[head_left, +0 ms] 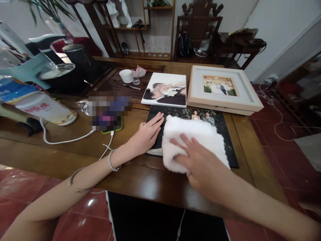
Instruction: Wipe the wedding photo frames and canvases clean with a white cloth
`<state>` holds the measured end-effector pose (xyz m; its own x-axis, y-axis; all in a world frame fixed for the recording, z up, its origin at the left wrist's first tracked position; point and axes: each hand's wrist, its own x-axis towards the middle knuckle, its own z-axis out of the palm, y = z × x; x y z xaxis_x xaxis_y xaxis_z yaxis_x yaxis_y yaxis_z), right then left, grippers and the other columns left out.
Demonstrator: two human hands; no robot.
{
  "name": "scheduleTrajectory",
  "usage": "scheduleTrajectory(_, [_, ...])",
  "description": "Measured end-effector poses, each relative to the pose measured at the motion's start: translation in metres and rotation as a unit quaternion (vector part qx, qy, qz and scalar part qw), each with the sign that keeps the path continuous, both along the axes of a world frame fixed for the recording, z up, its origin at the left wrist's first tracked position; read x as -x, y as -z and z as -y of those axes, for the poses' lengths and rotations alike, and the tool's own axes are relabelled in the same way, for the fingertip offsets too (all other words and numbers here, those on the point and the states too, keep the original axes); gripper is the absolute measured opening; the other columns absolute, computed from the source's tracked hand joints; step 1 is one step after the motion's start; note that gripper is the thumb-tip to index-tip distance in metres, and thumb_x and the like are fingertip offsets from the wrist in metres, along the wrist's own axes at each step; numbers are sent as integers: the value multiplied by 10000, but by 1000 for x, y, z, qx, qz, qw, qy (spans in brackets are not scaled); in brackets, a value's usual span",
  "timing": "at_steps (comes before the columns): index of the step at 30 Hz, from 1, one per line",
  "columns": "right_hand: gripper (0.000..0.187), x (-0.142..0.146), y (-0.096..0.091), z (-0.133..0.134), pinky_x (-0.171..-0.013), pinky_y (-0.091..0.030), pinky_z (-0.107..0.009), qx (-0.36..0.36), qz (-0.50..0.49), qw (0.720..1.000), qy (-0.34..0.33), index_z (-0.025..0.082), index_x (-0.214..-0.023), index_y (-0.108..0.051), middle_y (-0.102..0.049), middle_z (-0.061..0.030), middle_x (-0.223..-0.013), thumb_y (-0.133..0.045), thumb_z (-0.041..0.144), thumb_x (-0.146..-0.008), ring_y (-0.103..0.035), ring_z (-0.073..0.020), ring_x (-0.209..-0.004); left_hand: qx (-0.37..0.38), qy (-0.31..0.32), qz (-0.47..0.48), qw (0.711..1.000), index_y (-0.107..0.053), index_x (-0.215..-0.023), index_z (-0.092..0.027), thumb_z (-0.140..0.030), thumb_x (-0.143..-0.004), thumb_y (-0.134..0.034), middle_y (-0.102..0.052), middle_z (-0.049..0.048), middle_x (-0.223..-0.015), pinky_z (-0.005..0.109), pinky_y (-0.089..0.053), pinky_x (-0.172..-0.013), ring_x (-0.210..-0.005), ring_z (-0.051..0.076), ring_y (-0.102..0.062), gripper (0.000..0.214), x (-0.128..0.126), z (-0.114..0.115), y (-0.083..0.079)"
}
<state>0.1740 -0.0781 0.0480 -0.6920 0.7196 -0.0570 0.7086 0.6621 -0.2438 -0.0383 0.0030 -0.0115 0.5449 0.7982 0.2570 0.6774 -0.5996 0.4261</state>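
Note:
A dark photo panel (232,152) with two figures printed near its top lies flat on the wooden table. My left hand (147,132) rests on the panel's left side, fingers stretched out and empty. A fluffy white cloth (208,134) covers much of the panel's middle and right. My right hand (198,157), slightly blurred, presses on this cloth and grips a folded part of it near the front edge. Behind the panel lie a white-edged photo block (173,90) and a light wood picture frame (247,85) with a small photo inside.
On the table (70,147) stand a plastic cup (50,108), a white bowl (126,76), and a dark pot (72,72). A white cable (67,142) runs to a pixelated item (107,113). Shelves (157,30) and a wooden chair (200,20) are beyond.

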Motion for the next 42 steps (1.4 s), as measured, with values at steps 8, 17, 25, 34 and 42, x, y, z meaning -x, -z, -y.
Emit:
scheduleTrajectory(8, [568, -30, 22, -74, -1082, -270, -556, -136, 4, 986, 95, 85, -1149, -580, -375, -151, -1450, -428, -41, -616, -218, -370, -1362, -3, 9, -5, 1000, -358, -1377, -119, -157, -944, -302, -344, 157, -1469, 474, -366, -1044, -1393, 217, -253, 438, 0, 0, 0])
scheduleTrajectory(17, [481, 9, 2, -1, -1084, -210, -600, -4, -9, 999, -40, 160, -1068, -641, -365, -103, -1465, -466, 10, -646, -168, -390, -1368, 23, 16, -13, 1000, -395, -1360, -171, -118, -925, -327, -288, 149, -1496, 488, -386, -1023, -1387, 255, -263, 443, 0, 1, -5])
scheduleTrajectory(25, [577, -24, 11, -54, -1071, -302, -539, -84, -19, 994, 65, 148, -1153, -572, -416, -103, -1433, -417, -19, -622, -241, -330, -1363, -5, 11, -2, 1000, -357, -1381, -121, -153, -943, -311, -352, 159, -1464, 479, -341, -1070, -1390, 226, -258, 442, 0, 0, -2])
scheduleTrajectory(34, [537, -15, 22, -59, -1084, -202, -596, -121, -6, 992, 45, 122, -1103, -609, -374, -123, -1456, -431, -28, -620, -167, -358, -1378, 10, -8, 77, 997, -384, -1378, -118, -235, -957, -331, -376, 135, -1455, 453, -299, -1111, -1365, 213, -322, 440, -2, -1, -6])
scheduleTrajectory(42, [454, 8, 4, -26, -1141, -74, -486, 35, -54, 974, -216, 199, -1044, -642, -415, -6, -1443, -474, 31, -657, -150, -247, -1397, 39, -119, 256, 959, -520, -1281, -117, -351, -979, -291, -527, 105, -1345, 388, -339, -1102, -1261, 190, -473, 445, -4, 0, -16])
